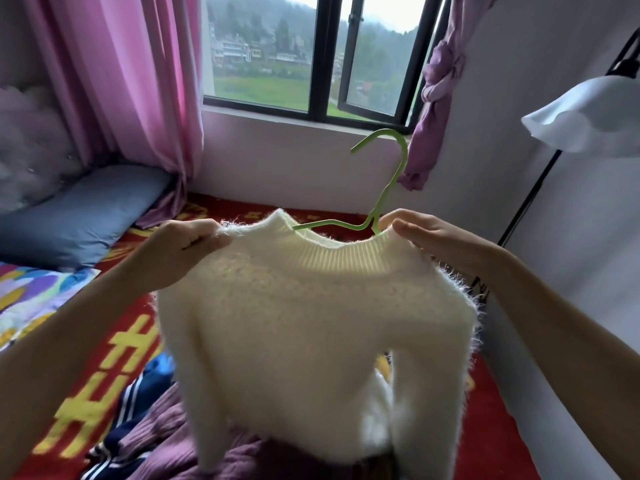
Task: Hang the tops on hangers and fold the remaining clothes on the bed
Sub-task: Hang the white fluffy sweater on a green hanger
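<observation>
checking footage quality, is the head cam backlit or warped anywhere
Head view: daylight from the window backlights the white sweater, its collar glowing; sky is blown out; wide-angle warp bends the pink curtain and the forearms at the edges; slightly soft overall.

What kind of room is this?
Most likely a bedroom: a bed with a red patterned cover, a blue pillow, and pink curtains by the window.

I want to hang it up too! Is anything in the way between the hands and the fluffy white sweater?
No, nothing visible. The left hand grips one shoulder of the sweater directly, and the right hand pinches the other side of the collar beside the green hanger, which already pokes into the neck.
</observation>
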The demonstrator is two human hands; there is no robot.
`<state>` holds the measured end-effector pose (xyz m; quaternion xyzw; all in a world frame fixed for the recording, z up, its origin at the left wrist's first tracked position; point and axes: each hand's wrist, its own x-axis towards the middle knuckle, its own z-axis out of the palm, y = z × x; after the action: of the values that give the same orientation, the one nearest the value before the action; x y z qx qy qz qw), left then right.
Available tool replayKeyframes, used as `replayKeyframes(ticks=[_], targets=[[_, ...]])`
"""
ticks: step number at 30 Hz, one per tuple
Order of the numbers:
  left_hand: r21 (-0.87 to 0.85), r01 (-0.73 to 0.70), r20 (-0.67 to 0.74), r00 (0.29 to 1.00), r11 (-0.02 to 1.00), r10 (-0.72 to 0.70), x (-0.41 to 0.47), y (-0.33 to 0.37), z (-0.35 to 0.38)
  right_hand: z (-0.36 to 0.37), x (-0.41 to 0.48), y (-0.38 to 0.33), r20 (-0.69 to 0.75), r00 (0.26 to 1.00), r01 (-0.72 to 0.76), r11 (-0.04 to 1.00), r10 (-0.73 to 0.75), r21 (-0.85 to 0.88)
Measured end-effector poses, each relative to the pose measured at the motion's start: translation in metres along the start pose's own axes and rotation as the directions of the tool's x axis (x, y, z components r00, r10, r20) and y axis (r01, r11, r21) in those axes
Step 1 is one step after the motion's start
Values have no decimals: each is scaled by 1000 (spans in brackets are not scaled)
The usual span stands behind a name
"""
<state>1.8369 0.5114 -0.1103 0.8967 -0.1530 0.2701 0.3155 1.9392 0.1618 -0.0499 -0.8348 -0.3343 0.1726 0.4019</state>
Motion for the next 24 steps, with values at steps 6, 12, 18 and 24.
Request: replayKeyframes(ticks=[6,12,18,24], targets=[[122,38,-179,984,992,-15,-14,5,13,17,22,-16,-23,1000,-7,988,3,-157],[128,87,-166,984,988,-65,-34,3,-12,33,38,-37,41,998,44,996,-47,78],[122,254,-289,934,960,-210,-69,21,-65,43,63,-118,144,963,243,966,-230,-86],[262,366,-428,873,893,-233,-109,69,-134,72,80,-202,257,876,446,888,-408,-113]])
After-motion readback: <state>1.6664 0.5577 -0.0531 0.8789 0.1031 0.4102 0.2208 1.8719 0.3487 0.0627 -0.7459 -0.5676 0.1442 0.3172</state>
